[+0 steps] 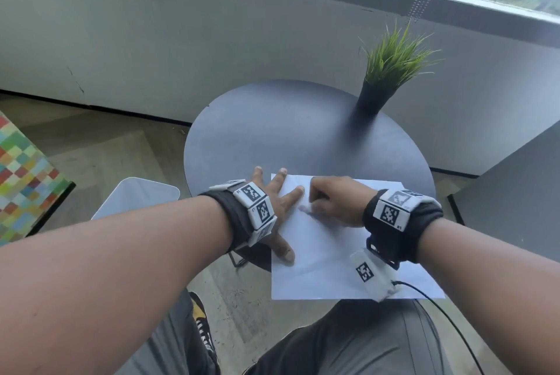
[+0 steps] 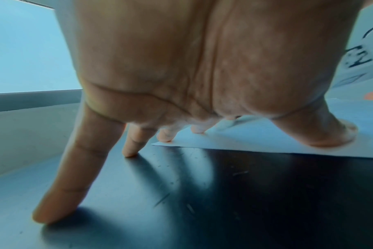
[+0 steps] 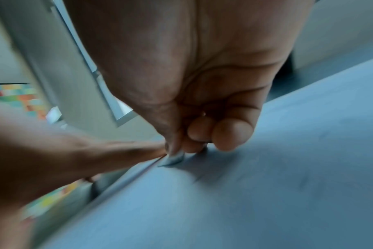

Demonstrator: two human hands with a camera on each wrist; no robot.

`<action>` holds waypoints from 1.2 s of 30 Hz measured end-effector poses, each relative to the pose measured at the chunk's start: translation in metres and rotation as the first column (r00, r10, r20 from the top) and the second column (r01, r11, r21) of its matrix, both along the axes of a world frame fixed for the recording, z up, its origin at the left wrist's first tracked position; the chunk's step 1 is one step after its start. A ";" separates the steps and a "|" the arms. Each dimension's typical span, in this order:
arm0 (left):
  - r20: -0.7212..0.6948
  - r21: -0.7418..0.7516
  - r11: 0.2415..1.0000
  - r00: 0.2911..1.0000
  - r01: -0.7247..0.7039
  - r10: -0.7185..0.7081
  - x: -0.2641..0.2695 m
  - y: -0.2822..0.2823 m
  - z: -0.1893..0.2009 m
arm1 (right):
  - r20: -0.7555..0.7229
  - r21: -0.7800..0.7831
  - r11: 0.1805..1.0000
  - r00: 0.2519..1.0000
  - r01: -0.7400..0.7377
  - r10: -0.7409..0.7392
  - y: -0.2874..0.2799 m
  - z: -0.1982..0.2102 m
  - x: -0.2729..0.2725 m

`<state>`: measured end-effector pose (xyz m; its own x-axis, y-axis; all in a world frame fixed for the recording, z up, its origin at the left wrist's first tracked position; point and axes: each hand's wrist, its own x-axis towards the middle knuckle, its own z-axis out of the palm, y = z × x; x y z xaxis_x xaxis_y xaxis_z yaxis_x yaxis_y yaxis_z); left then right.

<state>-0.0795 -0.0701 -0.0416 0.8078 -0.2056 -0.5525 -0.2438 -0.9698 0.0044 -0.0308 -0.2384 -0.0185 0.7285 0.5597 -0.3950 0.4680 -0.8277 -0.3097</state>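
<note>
Sheet of paper (image 1: pixel 333 265): white, flat on the near part of the round dark tabletop (image 1: pixel 303 138), near edge hanging off toward the lap.

Left hand (image 1: pixel 274 208): spread wide over the sheet's left edge, fingers (image 2: pixel 60 193) straight, tips down. Little and ring tips on bare tabletop just beside the paper. Middle tip right at the far left corner of the sheet, index tip further in on the paper, thumb on the paper nearer the lap. Pressing only, gripping nothing.

Right hand (image 1: pixel 336 202): on the far half of the sheet, just right of the left index tip, close to touching it. Fingers (image 3: pixel 232 134) curled tight into the palm. Small flap of paper lifted at the thumb tip and pinched against the forefinger. Blurred in the wrist view, so finer detail of the hold hard to read. Rest of the sheet flat beneath and to the right of the knuckles.

Potted plant (image 1: pixel 391 62): at the far right rim of the tabletop, well apart from both hands.
</note>
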 end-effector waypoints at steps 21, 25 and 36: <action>-0.058 0.154 0.984 0.995 0.087 -0.078 0.010 0.010 0.017 | 0.052 0.093 0.969 0.971 0.227 -0.233 -0.039 -0.010 -0.006; -0.010 0.098 0.987 0.992 0.130 -0.129 0.013 0.003 0.029 | 0.052 0.103 0.939 0.941 0.327 -0.334 -0.043 -0.017 -0.001; 0.046 0.000 0.997 0.996 0.083 -0.083 0.006 -0.002 -0.006 | 0.110 -0.014 0.973 0.967 -0.230 0.230 -0.014 -0.021 -0.035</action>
